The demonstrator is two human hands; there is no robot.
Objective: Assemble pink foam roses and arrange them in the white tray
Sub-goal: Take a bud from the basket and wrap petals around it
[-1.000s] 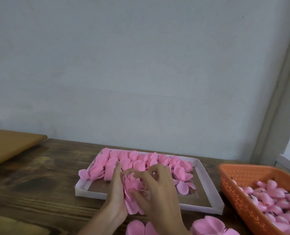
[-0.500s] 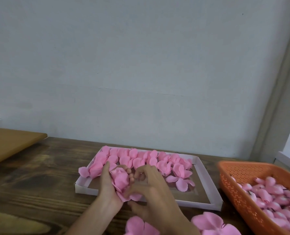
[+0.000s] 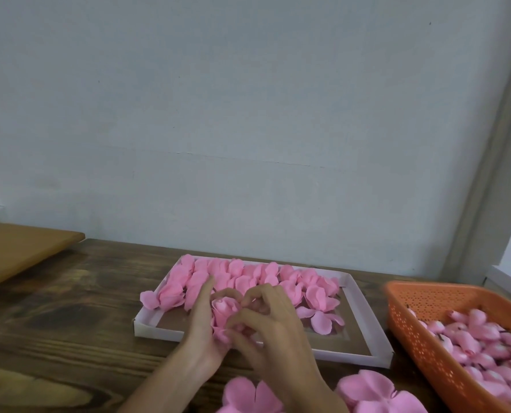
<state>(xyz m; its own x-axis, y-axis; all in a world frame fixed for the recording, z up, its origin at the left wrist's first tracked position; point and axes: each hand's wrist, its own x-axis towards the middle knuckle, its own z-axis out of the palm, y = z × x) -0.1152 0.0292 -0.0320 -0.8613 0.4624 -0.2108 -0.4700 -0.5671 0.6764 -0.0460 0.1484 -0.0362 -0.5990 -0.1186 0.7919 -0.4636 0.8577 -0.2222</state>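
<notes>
A pink foam rose (image 3: 226,308) is being pinched in the grip of both hands, with the left hand (image 3: 202,332) cupped round it and the right hand (image 3: 273,332) curled onto its petals. It is being held above the white tray (image 3: 366,323), where other roses (image 3: 248,278) are lying in rows. An orange basket (image 3: 412,323) is sitting alongside on the surface (image 3: 69,323).

The single head-worn camera looks forward and slightly down, close over the counter (image 3: 69,323), facing the wall (image 3: 248,114).
</notes>
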